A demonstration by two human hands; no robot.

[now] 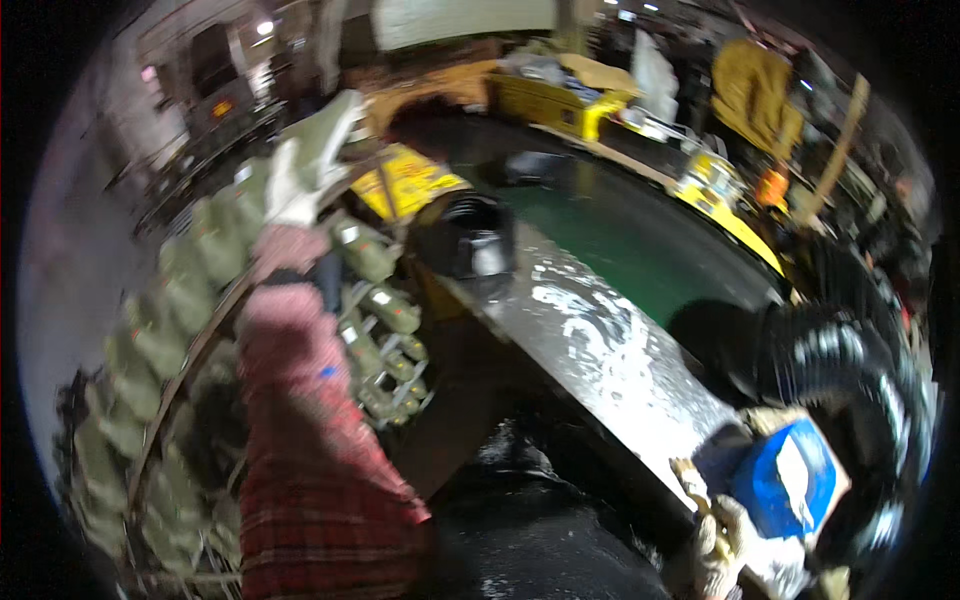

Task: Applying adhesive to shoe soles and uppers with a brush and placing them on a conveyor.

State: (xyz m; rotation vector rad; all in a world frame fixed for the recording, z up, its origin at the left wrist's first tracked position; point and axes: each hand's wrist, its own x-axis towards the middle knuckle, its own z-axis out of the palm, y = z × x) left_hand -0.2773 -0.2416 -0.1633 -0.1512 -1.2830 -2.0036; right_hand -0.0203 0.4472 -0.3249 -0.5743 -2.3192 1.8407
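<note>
My left hand (294,192), in a pale glove below a red checked sleeve, reaches toward the upper left. Its fingers look closed around an olive-green piece (318,138) that rises past the fingertips; blur hides the exact grip. More olive-green, shoe-shaped pieces hang in a row on a rack (193,355) left of my arm. Several others with white labels (392,308) cluster just right of my wrist. My right hand is not visible. Cream knitted gloves (722,545) appear at the lower right, with no sleeve visible leading into them.
A shiny metal plate (610,350) borders the dark green work surface (590,240). At its left end stands a black round container (470,240). A blue box (790,478) sits near black ribbed coils (835,350). Farther back is a yellow crate (545,105).
</note>
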